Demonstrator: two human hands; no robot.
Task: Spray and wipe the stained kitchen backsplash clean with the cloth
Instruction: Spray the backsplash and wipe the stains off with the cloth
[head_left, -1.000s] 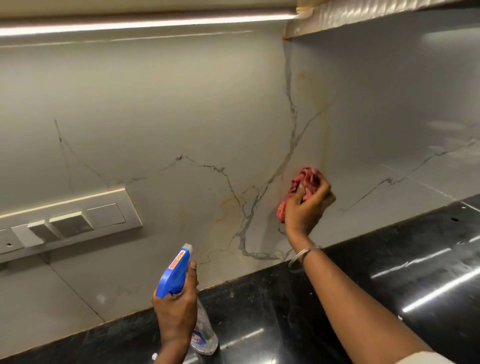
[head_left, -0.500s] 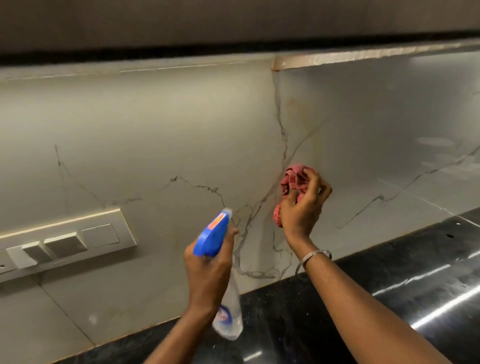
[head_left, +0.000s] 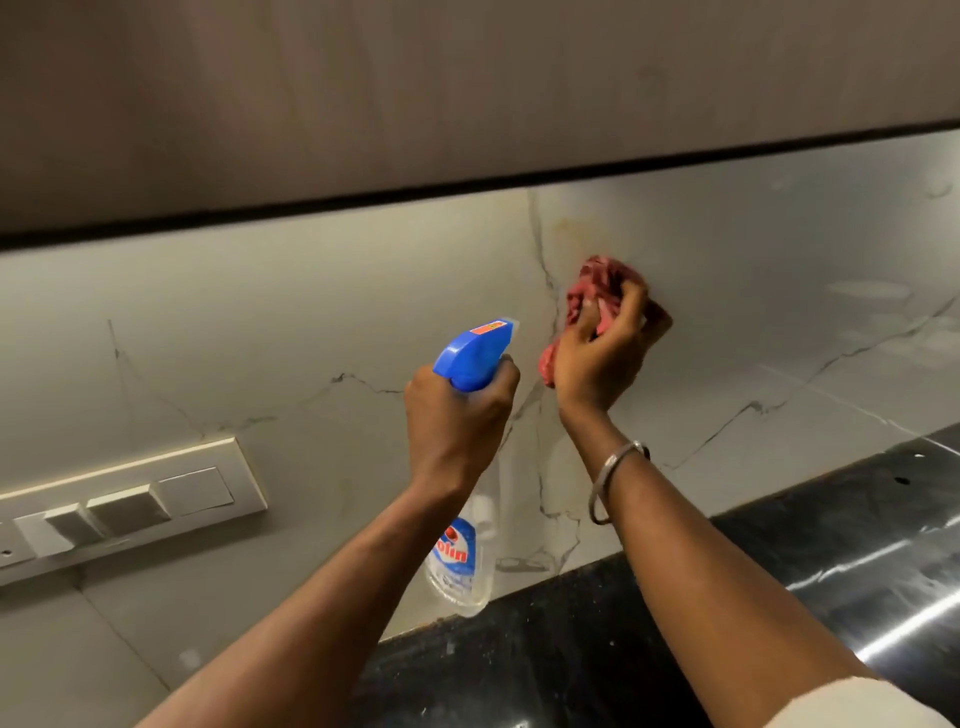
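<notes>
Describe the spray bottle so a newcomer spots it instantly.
Find the pale marble backsplash between the dark cabinet and the black counter. Mid-frame, the left hand holds the spray bottle up, just left of the right hand gripping a red cloth. It alone has a bright blue trigger head over a clear, labelled body.

Backsplash (head_left: 311, 312) rises behind the worktop (head_left: 779, 561) and beneath the wall cabinet (head_left: 467, 93). Switch panel (head_left: 130, 509) is mounted on the backsplash at lower left. At centre, the left hand (head_left: 460, 415) holds the spray bottle (head_left: 475, 353) upright before the backsplash. Just to its right, the right hand (head_left: 597, 364) presses the cloth (head_left: 597, 280) against the backsplash, above the worktop's rear edge.
</notes>
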